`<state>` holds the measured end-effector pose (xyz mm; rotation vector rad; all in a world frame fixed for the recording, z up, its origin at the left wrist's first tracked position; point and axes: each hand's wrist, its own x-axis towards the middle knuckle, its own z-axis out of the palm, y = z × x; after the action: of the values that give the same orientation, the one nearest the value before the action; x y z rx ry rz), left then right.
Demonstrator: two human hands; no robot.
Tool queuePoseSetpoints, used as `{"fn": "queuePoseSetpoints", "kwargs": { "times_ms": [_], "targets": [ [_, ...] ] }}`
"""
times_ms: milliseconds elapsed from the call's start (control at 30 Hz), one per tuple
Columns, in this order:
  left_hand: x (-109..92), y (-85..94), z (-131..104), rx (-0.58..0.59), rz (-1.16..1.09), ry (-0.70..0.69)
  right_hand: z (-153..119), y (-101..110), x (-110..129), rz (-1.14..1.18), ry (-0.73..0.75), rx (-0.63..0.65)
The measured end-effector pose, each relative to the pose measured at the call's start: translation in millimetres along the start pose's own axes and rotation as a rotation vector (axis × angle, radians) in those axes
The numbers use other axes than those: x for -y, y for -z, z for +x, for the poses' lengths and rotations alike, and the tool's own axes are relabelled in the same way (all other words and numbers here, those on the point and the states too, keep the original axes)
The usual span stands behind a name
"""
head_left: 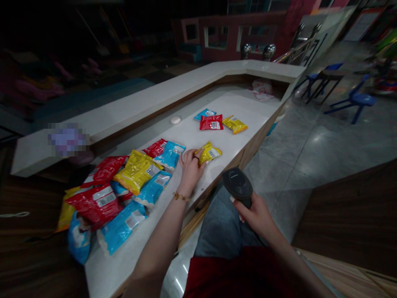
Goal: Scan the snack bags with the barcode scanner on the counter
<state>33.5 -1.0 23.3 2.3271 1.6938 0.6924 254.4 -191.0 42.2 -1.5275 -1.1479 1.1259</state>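
My right hand (256, 213) is wrapped round the handle of a dark barcode scanner (237, 182), held in front of the counter's edge. My left hand (191, 163) grips the left end of a small yellow snack bag (211, 153) on the white counter (169, 231); the bag's barcode label faces up. Left of that hand lies a pile of snack bags, among them a blue bag (170, 154), a yellow bag (136, 171) and a red bag (96, 203). Farther along the counter are a blue bag (204, 114), a red bag (211, 122) and a yellow bag (235, 124).
A raised white ledge (155, 97) runs along the counter's far side. A small white round object (175, 120) sits near it. Red-and-white papers (262, 90) lie at the far end. Blue chairs (356, 98) stand on the grey floor to the right.
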Motion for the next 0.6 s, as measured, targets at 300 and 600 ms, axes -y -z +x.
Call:
{"fn": "queuePoseSetpoints", "kwargs": {
  "times_ms": [300, 600],
  "targets": [
    [40.0, 71.1, 6.9, -0.357, 0.175, 0.350, 2.7, 4.5, -0.9, 0.014, 0.022, 0.007],
    [16.7, 142.5, 7.9, -0.509, -0.290, -0.029, 4.4, 6.2, -2.5, 0.047, 0.011, -0.026]
  ]
}}
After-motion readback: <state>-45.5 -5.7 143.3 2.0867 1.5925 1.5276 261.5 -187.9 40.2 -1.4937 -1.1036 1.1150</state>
